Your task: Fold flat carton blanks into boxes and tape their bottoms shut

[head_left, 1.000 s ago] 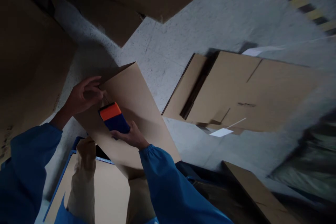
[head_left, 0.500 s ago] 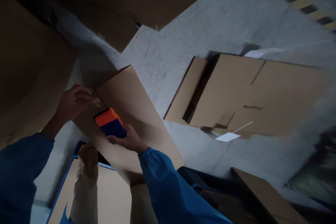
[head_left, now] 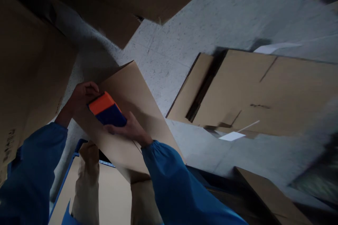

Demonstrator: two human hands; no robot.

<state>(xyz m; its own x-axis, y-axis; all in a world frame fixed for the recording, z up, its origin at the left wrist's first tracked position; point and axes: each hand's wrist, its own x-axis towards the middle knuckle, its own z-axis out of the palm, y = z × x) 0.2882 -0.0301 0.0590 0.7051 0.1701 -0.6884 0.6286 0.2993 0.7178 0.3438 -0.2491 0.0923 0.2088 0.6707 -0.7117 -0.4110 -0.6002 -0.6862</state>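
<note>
An orange and blue tape dispenser (head_left: 109, 110) is in my right hand (head_left: 129, 128), its orange end pointing up and left. It rests against or just above the top of a brown cardboard box (head_left: 148, 119), which stands at an angle in front of me. My left hand (head_left: 81, 96) is at the box's left edge, close beside the orange end. Its fingers are curled in, and whatever they hold is too dark and blurred to make out. A thin seam line shows on the box near my right wrist.
Flattened cartons (head_left: 237, 91) lie stacked on the grey floor at right, with a white strip (head_left: 232, 136) by them. Large cardboard boxes (head_left: 31, 63) stand at left and top. A blue-edged bin (head_left: 74, 158) is near my legs. Another carton (head_left: 260, 193) is lower right.
The tape dispenser has moved slightly up and left along the box with my right hand. My left hand has shifted right, its fingers curling closer to the dispenser. The view has shifted slightly.
</note>
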